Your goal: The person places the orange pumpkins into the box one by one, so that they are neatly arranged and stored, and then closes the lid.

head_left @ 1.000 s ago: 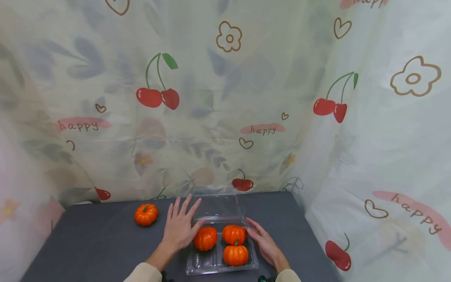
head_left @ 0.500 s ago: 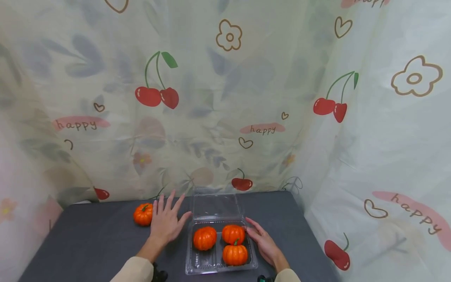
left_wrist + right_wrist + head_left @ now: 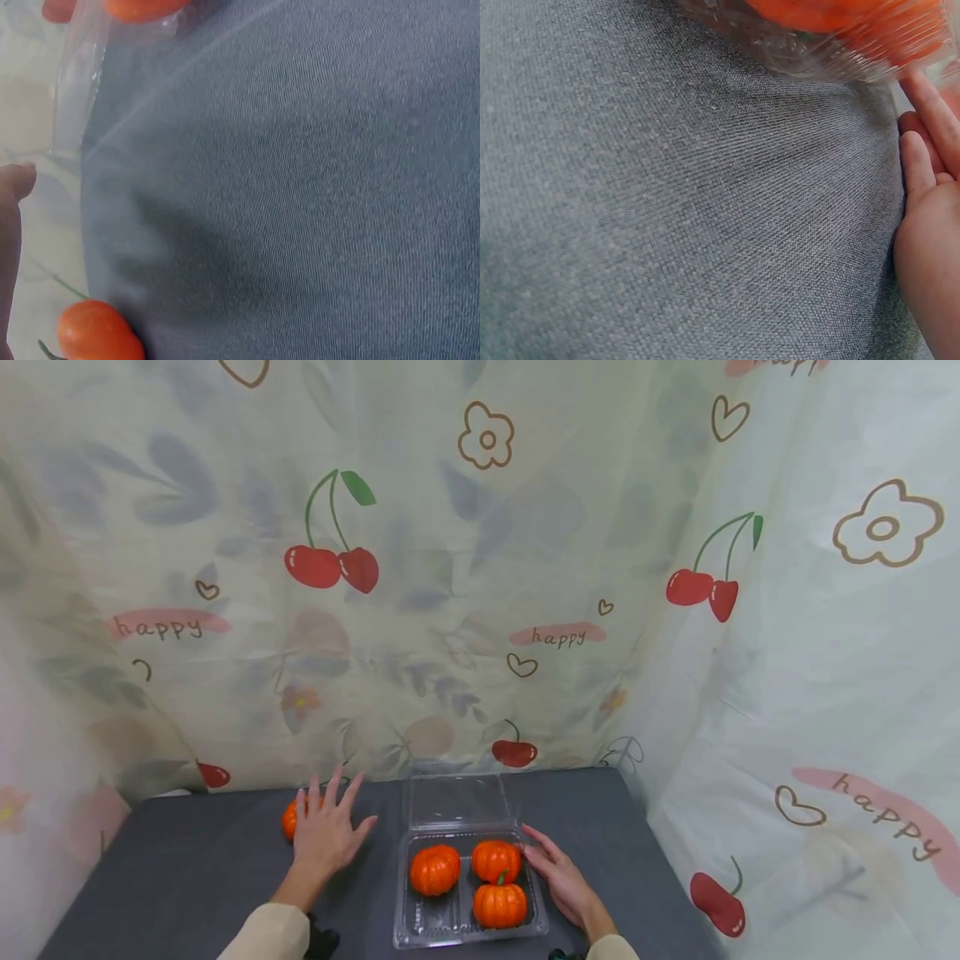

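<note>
Fingers spread, my left hand [image 3: 324, 835] hovers over the table in front of a lone small orange pumpkin [image 3: 289, 820], partly covering it in the head view. The left wrist view shows that pumpkin [image 3: 97, 331] at the bottom left, with nothing in the hand. A clear plastic clamshell box [image 3: 431, 935] lies with its lid [image 3: 459, 800] flipped back. Inside are a pumpkin [image 3: 435, 870] on the left and two on the right, a rear pumpkin [image 3: 495, 860] and a front pumpkin [image 3: 500, 907]. My right hand [image 3: 562, 877] rests its extended fingers against the box's right side.
A dark grey cloth [image 3: 202, 877] covers the table. Behind and to the right hangs a pale curtain [image 3: 450, 610] printed with cherries, flowers and hearts, close to the table's back and right edges.
My left hand has moved left, away from the box and across to the lone pumpkin. The right hand stays beside the box.
</note>
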### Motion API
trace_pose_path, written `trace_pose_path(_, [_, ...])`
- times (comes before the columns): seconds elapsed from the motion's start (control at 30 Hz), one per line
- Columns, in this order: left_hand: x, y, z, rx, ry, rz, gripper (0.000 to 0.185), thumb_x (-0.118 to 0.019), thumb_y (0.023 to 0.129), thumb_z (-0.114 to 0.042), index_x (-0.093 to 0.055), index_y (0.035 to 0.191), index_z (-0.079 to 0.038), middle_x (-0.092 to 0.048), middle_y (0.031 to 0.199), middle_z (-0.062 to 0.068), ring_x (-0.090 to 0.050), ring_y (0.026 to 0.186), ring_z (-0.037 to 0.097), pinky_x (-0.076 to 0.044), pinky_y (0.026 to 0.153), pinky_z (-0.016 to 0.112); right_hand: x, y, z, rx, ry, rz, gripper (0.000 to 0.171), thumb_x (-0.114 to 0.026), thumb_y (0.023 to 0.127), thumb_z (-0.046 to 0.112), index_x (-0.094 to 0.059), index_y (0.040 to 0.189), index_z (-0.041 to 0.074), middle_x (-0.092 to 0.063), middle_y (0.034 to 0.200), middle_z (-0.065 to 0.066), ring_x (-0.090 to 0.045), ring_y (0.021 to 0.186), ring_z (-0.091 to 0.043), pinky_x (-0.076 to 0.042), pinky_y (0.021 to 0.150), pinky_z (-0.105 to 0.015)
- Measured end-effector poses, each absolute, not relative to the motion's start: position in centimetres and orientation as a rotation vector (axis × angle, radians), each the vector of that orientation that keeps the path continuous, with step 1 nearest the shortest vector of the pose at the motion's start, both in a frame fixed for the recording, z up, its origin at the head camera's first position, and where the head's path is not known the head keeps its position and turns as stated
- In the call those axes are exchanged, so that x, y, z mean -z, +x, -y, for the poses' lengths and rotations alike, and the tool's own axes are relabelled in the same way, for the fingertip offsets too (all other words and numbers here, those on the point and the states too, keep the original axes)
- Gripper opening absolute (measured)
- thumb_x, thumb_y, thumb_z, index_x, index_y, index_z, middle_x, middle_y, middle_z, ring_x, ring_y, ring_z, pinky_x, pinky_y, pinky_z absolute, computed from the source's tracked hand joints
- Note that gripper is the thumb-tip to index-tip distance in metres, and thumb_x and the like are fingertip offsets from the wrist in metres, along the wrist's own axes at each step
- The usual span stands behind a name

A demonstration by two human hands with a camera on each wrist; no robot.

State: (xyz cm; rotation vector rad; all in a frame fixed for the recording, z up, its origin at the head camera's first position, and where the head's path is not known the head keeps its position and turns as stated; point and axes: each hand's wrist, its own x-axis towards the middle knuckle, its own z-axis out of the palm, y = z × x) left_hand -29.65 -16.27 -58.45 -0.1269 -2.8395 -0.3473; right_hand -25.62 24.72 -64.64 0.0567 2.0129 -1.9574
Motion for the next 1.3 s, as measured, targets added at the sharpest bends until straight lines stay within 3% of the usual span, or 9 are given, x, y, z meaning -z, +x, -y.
trace_pose_path(0.23, [59.2,-30.1,17.8,0.393,-0.098,2.836,0.082,-0.067,0.080,-0.056,-0.034,0.147,-0.022,-0.020,0.157,0.013,-0.011,0.142,0.048,-0.005,0.113,0.066,64.8,-25.5,-24.8,1.965,0.038,-2.011,0.061,-0.055,0.094,0.043,-0.034,0.148,0.024,-0.052,0.142,-0.005,-0.047,0.132,-0.015,-0.024,0.117,-0.050])
trace_pose_path(0.53, [59.9,-30.2,19.8,0.462,-0.046,2.801,0.080,-0.073,0.078,-0.046,-0.038,0.144,-0.016,-0.029,0.150,0.019,-0.020,0.136,0.050,-0.018,0.108,0.067,65.0,-25.6,-24.9,1.989,0.045,-2.006,0.057,-0.055,0.094,0.040,-0.037,0.147,0.026,-0.055,0.139,-0.003,-0.051,0.127,-0.008,-0.026,0.117,-0.047])
trace_pose_path(0.73, [60.0,-29.9,20.8,0.574,0.000,2.875,0.075,-0.071,0.082,-0.042,-0.038,0.145,-0.021,-0.024,0.152,0.020,-0.026,0.131,0.051,-0.032,0.097,0.070,65.0,-25.5,-24.9,1.964,0.024,-2.024,0.059,-0.055,0.094,0.042,-0.036,0.147,0.024,-0.055,0.139,-0.005,-0.050,0.127,-0.010,-0.026,0.116,-0.049])
trace_pose_path(0.9, [60.1,-29.7,21.1,0.600,0.008,2.916,0.074,-0.072,0.082,-0.038,-0.038,0.145,-0.022,-0.026,0.152,0.021,-0.028,0.130,0.050,-0.035,0.092,0.070,65.1,-25.6,-24.8,1.946,0.030,-2.037,0.061,-0.055,0.093,0.045,-0.036,0.147,0.025,-0.054,0.140,-0.006,-0.049,0.130,-0.014,-0.025,0.116,-0.051])
trace_pose_path(1.1, [60.2,-29.6,21.2,0.565,0.004,2.932,0.071,-0.079,0.075,-0.024,-0.048,0.139,-0.018,-0.031,0.149,0.020,-0.026,0.132,0.048,-0.036,0.093,0.068,65.1,-25.5,-24.8,1.963,0.025,-2.030,0.060,-0.055,0.094,0.043,-0.035,0.148,0.024,-0.054,0.140,-0.007,-0.049,0.129,-0.013,-0.025,0.117,-0.049])
trace_pose_path(1.3, [60.1,-29.5,21.5,0.529,-0.026,2.889,0.058,-0.073,0.075,-0.004,-0.059,0.130,-0.017,-0.038,0.144,0.019,-0.033,0.123,0.047,-0.040,0.084,0.064,65.1,-25.5,-24.8,1.960,0.031,-2.047,0.060,-0.055,0.094,0.043,-0.036,0.148,0.024,-0.055,0.139,-0.006,-0.051,0.125,-0.008,-0.027,0.116,-0.048])
